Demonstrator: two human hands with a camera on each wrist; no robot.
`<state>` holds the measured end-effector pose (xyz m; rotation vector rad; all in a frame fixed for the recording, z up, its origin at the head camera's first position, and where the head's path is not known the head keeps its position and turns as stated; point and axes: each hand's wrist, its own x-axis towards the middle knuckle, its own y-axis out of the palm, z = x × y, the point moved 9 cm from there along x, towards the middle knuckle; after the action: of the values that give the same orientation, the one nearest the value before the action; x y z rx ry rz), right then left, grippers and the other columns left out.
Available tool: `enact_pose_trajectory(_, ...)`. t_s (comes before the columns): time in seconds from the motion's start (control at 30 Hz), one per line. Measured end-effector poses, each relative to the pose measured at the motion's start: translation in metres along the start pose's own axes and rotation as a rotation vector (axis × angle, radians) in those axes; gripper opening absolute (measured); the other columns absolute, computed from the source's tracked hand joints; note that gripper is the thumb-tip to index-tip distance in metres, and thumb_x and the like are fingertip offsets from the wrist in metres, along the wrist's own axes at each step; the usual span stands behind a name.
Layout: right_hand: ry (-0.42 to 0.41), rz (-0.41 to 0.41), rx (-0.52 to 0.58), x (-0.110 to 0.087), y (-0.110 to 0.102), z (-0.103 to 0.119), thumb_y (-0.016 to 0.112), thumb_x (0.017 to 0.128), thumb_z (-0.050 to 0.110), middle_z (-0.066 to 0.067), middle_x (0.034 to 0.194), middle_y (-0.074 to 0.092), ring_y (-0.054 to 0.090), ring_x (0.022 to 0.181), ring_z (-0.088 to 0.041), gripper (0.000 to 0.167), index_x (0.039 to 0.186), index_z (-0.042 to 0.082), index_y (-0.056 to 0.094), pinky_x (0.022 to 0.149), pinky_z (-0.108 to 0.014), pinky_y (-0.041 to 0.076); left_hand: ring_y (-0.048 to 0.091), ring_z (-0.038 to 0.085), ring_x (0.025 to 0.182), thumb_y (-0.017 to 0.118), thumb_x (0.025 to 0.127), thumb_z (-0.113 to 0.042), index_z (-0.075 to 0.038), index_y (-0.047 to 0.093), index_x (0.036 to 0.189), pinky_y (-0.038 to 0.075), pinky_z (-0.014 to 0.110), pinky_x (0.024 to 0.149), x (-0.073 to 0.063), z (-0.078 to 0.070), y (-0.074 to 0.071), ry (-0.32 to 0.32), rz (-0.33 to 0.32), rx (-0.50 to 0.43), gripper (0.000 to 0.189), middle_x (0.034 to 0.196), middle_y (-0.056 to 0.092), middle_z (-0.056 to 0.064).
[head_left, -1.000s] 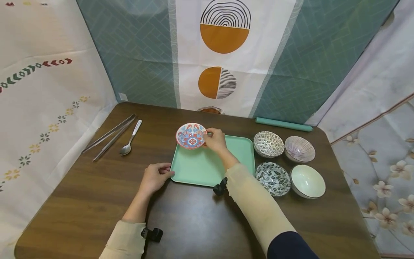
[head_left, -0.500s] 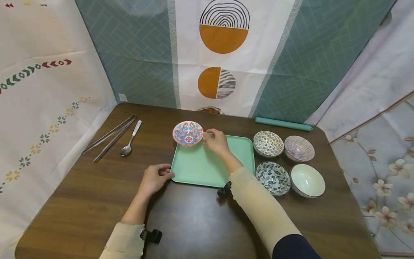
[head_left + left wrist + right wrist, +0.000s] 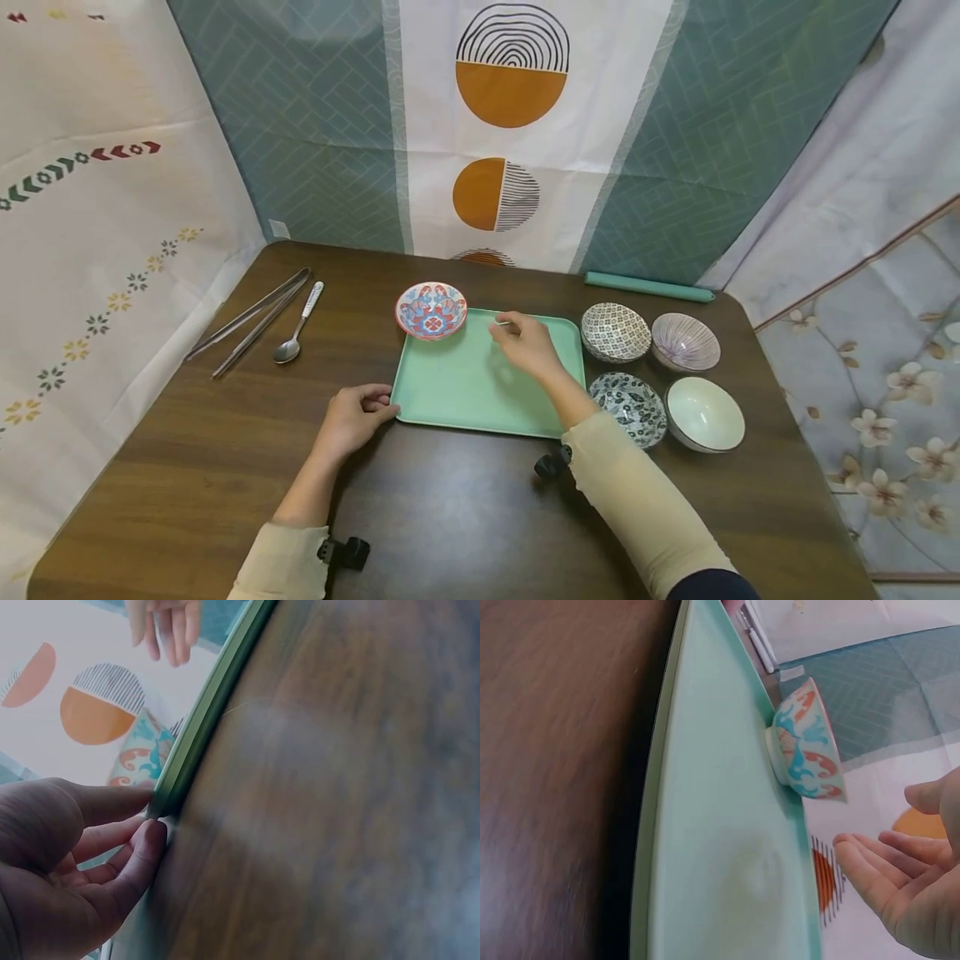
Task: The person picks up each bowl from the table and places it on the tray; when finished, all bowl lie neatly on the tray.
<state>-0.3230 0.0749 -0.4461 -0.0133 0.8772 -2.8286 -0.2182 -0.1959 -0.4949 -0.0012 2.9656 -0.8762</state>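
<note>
A small bowl [image 3: 431, 312] with a red, blue and white pattern sits upright at the far left corner of the light green tray [image 3: 480, 400]. The right wrist view shows the side of this bowl [image 3: 808, 746] standing on the tray's surface. My left hand [image 3: 357, 418] pinches the tray's near left corner between thumb and fingers, seen close up at the tray's rim [image 3: 202, 720] in the left wrist view. Over the tray's right half hovers my right hand [image 3: 527, 343], apart from the bowl, its fingers [image 3: 877, 862] loosely bent with nothing between them.
Several bowls stand right of the tray: a checked one [image 3: 616, 332], a purple-streaked one [image 3: 686, 342], a dark floral one [image 3: 630, 408] and a plain pale one [image 3: 705, 414]. Tongs [image 3: 255, 321] and a spoon [image 3: 298, 323] lie left. A green roll [image 3: 648, 287] lies along the back edge.
The patterned bowl moved slightly left and back to the tray's far left corner. My right hand let go of it and drew away to the right. My left hand stays at the corner.
</note>
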Motion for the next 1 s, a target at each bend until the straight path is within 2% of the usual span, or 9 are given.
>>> enact_pose_trajectory(0.17,-0.022,0.001,0.003,-0.018,-0.018,-0.004,0.059,0.103,0.030,-0.015,0.124,0.069,0.065,0.115,-0.031,0.045,0.139,0.003,0.059,0.097,-0.044,0.051,0.072,0.024,0.087,0.078,0.088,-0.008,0.008,0.071,0.116,0.052,0.023,0.070,-0.003,0.002,0.001,-0.011,0.010,-0.009,0.033,0.096,0.073,0.013)
enact_pose_trajectory(0.47,-0.098,-0.043,-0.015,-0.050,-0.060,-0.017,0.058,0.104,0.031,-0.019,0.124,0.068,0.063,0.117,-0.040,0.045,0.139,0.002,0.058,0.097,-0.050,0.050,0.072,0.025,0.089,0.079,0.088,-0.007,0.008,0.070,0.117,0.051,0.020,0.070,-0.005,0.000,0.001,-0.012,0.009,-0.042,0.034,0.098,0.074,0.015)
enact_pose_trajectory(0.67,-0.122,-0.110,-0.030,-0.064,-0.088,-0.029,0.059,0.104,0.030,-0.022,0.122,0.068,0.065,0.114,-0.039,0.044,0.137,0.000,0.059,0.094,-0.050,0.052,0.072,0.026,0.089,0.079,0.088,-0.006,0.008,0.070,0.116,0.051,0.019,0.069,-0.006,0.000,0.000,-0.014,0.003,-0.043,0.033,0.098,0.074,0.016)
enact_pose_trajectory(0.83,-0.151,-0.190,-0.088,-0.077,-0.116,-0.036,0.060,0.104,0.027,-0.022,0.120,0.069,0.067,0.110,-0.038,0.043,0.134,-0.004,0.060,0.093,-0.050,0.053,0.072,0.025,0.089,0.079,0.088,-0.008,0.008,0.070,0.117,0.052,0.020,0.069,-0.005,0.000,0.001,-0.020,0.007,-0.027,0.034,0.099,0.074,0.016)
enact_pose_trajectory(0.93,-0.164,-0.238,-0.110,-0.086,-0.133,-0.042,0.061,0.103,0.024,-0.023,0.119,0.069,0.067,0.110,-0.037,0.041,0.132,-0.006,0.060,0.092,-0.046,0.053,0.072,0.025,0.090,0.079,0.089,-0.010,0.007,0.071,0.118,0.052,0.021,0.069,-0.004,0.001,0.001,-0.025,0.002,-0.009,0.034,0.099,0.074,0.015)
enact_pose_trajectory(1.0,-0.164,-0.267,-0.120,-0.093,-0.144,-0.048,0.062,0.103,0.022,-0.024,0.120,0.068,0.067,0.110,-0.038,0.041,0.132,-0.006,0.060,0.091,-0.034,0.055,0.072,0.025,0.090,0.078,0.089,-0.011,0.007,0.071,0.118,0.052,0.021,0.069,-0.004,0.001,0.001,-0.025,0.002,-0.002,0.034,0.099,0.073,0.015)
